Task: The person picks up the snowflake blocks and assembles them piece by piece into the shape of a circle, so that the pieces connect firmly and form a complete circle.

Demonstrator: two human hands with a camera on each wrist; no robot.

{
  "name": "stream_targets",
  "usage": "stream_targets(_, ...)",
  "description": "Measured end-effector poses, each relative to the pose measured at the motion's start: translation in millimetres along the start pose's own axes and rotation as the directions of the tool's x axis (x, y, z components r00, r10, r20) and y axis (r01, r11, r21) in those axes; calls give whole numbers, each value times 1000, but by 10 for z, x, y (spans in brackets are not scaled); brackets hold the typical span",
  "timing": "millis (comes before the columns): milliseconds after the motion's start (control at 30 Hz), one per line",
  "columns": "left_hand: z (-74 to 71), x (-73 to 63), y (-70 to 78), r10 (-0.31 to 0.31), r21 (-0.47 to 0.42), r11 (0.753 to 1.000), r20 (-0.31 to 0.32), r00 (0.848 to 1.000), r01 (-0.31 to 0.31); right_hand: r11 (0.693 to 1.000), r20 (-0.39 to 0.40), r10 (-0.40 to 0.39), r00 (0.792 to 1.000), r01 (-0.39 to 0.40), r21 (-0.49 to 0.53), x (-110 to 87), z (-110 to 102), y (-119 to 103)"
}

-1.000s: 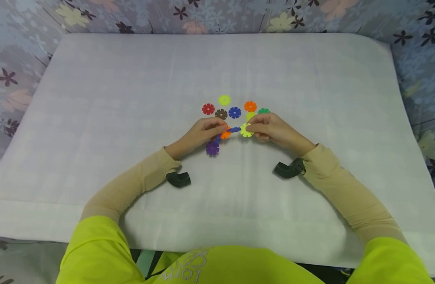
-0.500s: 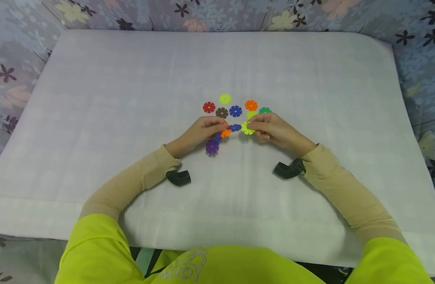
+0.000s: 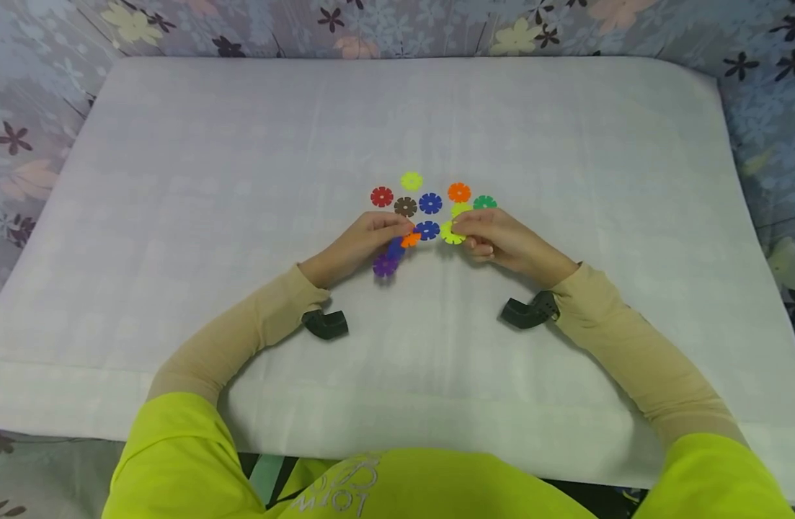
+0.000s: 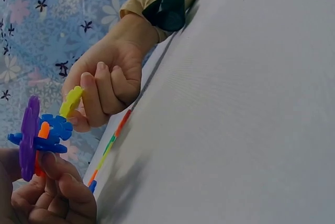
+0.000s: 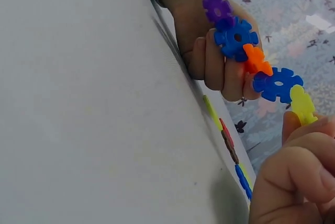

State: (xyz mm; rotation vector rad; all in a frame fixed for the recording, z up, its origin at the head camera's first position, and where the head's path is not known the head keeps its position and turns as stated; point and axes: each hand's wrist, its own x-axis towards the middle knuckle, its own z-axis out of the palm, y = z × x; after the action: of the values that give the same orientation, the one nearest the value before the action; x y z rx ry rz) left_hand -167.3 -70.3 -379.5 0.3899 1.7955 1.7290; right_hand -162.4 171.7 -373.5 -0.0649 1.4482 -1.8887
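Observation:
My left hand (image 3: 371, 238) pinches a short chain of slotted plastic flower discs by its orange disc (image 3: 409, 240). On one side of the orange piece are a blue disc (image 5: 238, 37) and a purple disc (image 3: 385, 265); on the other, a second blue disc (image 3: 427, 231) points toward the right. Between thumb and fingertips my right hand (image 3: 504, 236) holds a yellow disc (image 3: 450, 233), its rim close to that end blue disc. The right wrist view has the yellow rim overlapping the blue one. Both hands hold the pieces above the white-covered table (image 3: 397, 346).
Just beyond the hands lie loose discs: red (image 3: 382, 196), yellow (image 3: 411, 180), brown (image 3: 406, 207), blue (image 3: 430, 203), orange (image 3: 458, 192) and green (image 3: 484, 202). Another yellow disc (image 3: 460, 209) is partly covered by the right hand. Dark wrist mounts (image 3: 326, 325) jut from the sleeves.
The chain has turned in my left hand: its end blue disc went from nearly edge-on to showing its face, and the purple disc shifted slightly left and up. My right hand barely moved.

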Motion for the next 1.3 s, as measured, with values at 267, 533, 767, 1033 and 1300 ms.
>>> stream_targets(267, 22, 2, -19, 63, 118, 991, -11, 998, -61, 998, 13, 5, 1000, -4, -67, 15, 36, 13)
stream_targets(533, 50, -20, -116, 267, 299, 921, -20, 964, -249, 931, -12, -158, 987, 145, -334, 22, 85, 91)
stream_targets(767, 134, -114, 97, 355, 282, 899, -21, 935, -335, 809, -96, -311, 946, 211, -549, 30, 70, 108)
stream_targets(1033, 74, -2, 2, 229, 177, 959, -15, 973, -222, 852, -96, -328, 940, 251, -459, 25, 56, 98)
stream_targets(1300, 37, 29, -83, 180, 229, 956, 37, 983, -184, 878, -39, -300, 953, 260, -403, 53, 169, 125)
